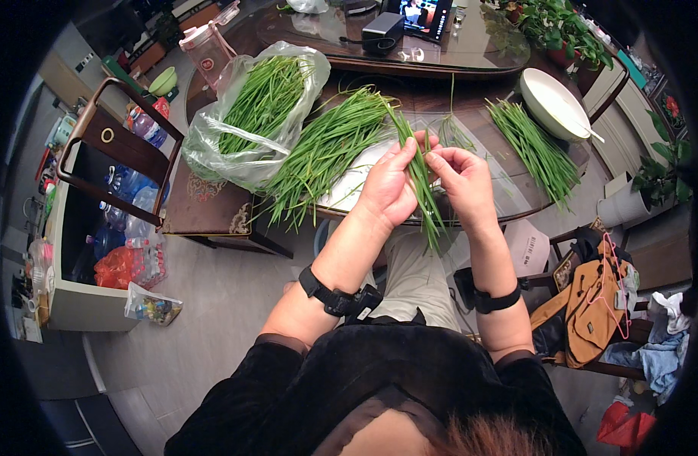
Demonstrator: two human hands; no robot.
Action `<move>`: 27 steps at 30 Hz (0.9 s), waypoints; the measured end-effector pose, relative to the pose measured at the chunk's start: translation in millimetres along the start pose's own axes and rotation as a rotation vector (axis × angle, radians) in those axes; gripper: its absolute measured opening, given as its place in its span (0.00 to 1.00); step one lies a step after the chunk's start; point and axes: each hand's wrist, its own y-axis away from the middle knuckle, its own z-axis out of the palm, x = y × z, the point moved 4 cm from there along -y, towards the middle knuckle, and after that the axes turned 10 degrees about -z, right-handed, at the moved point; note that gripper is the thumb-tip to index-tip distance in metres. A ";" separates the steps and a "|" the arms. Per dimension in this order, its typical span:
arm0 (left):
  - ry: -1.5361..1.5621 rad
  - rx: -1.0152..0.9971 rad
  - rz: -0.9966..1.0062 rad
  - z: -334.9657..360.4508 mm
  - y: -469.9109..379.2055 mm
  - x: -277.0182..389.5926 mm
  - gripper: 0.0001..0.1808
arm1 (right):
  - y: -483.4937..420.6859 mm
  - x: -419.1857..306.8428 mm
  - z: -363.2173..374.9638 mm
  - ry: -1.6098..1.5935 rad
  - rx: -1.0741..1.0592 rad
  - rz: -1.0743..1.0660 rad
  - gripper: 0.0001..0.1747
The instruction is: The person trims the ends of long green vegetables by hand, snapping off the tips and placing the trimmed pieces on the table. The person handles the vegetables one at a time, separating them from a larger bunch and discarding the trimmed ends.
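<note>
My left hand [392,185] is closed around a small bunch of garlic chives [423,191], whose blades hang down past the table edge. Beside it, my right hand [463,176] pinches a thin chive blade between thumb and forefinger; its tip is partly hidden by the fingers. Left of my hands lies a large loose pile of chives [332,142], partly over a white sheet [349,188]. Further left, an open clear plastic bag [235,159] holds more chives [269,97]. On the right, a neater bundle of chives [534,151] rests near a white bowl [554,105].
Scraps of chive [454,134] lie on a transparent sheet [505,182] beyond my right hand. A pink-lidded bottle [206,54], a dark box [383,31] and a lit screen [423,17] stand farther back. Wooden chairs [121,137] flank the table; a brown backpack [591,308] occupies the right one.
</note>
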 end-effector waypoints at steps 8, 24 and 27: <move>-0.062 0.203 0.024 -6.9 -0.6 0.4 0.12 | 0.0 -5.2 -3.5 -0.103 -0.007 0.116 0.08; -0.563 0.168 -0.011 7.5 3.8 -0.1 0.09 | -20.5 -14.4 -2.5 0.027 0.020 -0.102 0.09; -0.635 0.182 -0.009 12.8 4.6 3.8 0.10 | -22.3 -14.1 -4.2 -0.054 0.050 -0.042 0.08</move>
